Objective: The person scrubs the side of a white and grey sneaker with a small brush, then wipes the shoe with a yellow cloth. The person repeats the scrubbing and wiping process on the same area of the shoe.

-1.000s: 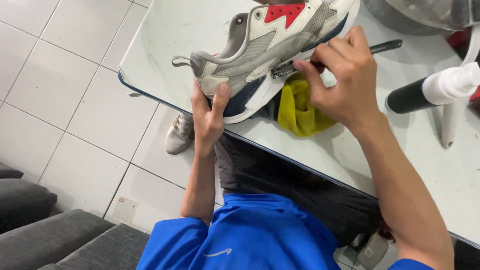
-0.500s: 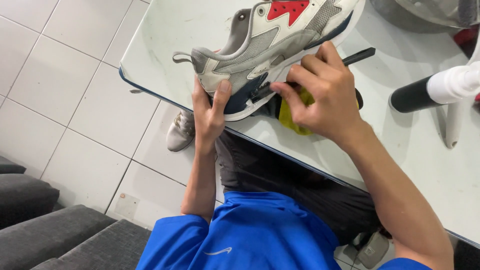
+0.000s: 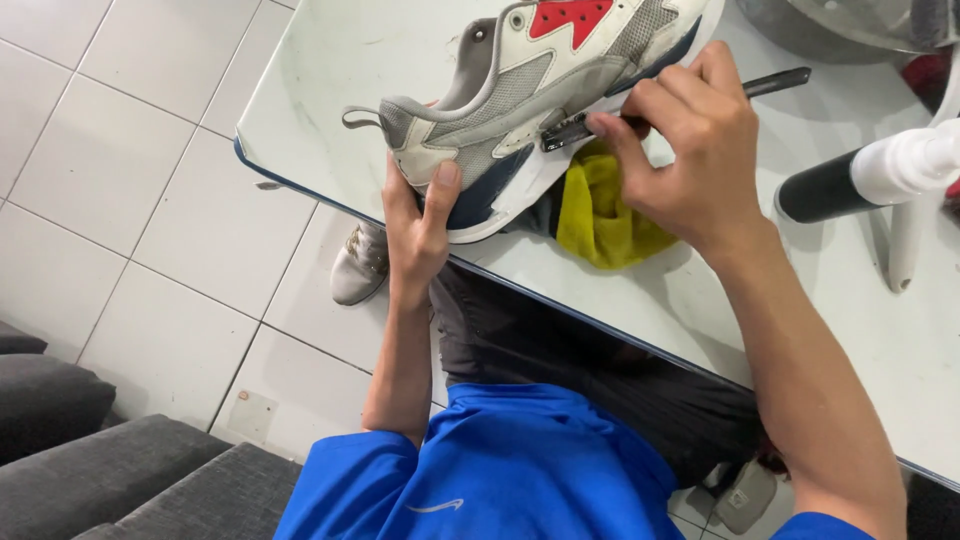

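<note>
Two bare hands on one shoe, single head view looking down. Sneaker, grey mesh and white with a red panel and dark navy at the sole, lies on its side near the edge of a pale glass-like table, heel toward the floor side. Left hand comes up from below the table edge, fingers curled round the heel end, thumb pressed on the navy sole; a firm closed grip on the shoe. Right hand is closed in a pinch around a slim dark brush, its head set against the shoe's side panel, handle running out past the knuckles. Yellow cloth is bunched on the table just beneath the shoe, touching it. White-and-black bottle lies on its side well to the right. Second shoe sits on the white tile floor below. Risks, as judged: the heel overhangs the table edge, so a slack left grip under brush pressure could let the shoe twist or drop; a hard stroke might skid the brush off the panel onto the mesh or the thumb; a wide elbow swing could knock the bottle rolling.
</note>
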